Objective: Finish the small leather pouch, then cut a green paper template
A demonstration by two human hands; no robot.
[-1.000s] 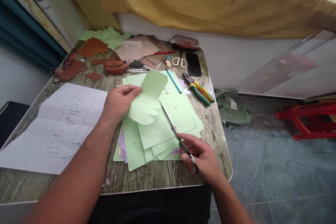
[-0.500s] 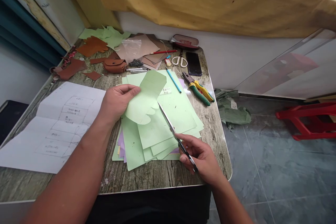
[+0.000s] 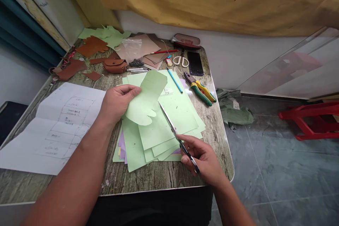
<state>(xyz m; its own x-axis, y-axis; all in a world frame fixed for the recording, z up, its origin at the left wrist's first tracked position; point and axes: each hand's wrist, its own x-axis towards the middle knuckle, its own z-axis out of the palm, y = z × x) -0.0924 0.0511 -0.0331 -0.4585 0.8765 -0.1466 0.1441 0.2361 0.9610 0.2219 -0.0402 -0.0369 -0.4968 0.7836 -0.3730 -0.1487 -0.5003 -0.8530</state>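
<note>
My left hand (image 3: 119, 100) pinches the left edge of a cut green paper shape (image 3: 144, 104), which has a curved, notched lower edge and an angular top. My right hand (image 3: 197, 157) is closed round the handles of dark-handled scissors (image 3: 172, 127). The blades look closed, and their tip lies just right of the held shape, apart from its notches. Below both is a stack of green sheets (image 3: 137, 152) with some purple ones among them. A blue pen (image 3: 174, 81) rests on the upper right of the stack.
A folded white sheet with drawings (image 3: 60, 123) lies at the left. Toward the back are a brown leather pouch (image 3: 116, 65), leather scraps, white-handled scissors (image 3: 181, 61) and a phone (image 3: 195, 63). Pliers (image 3: 200, 89) lie near the right edge. A red stool (image 3: 309, 120) stands on the floor.
The held paper shape has tilted very slightly, and the view has shifted a little. Both hands keep their grips and stay almost in place.
</note>
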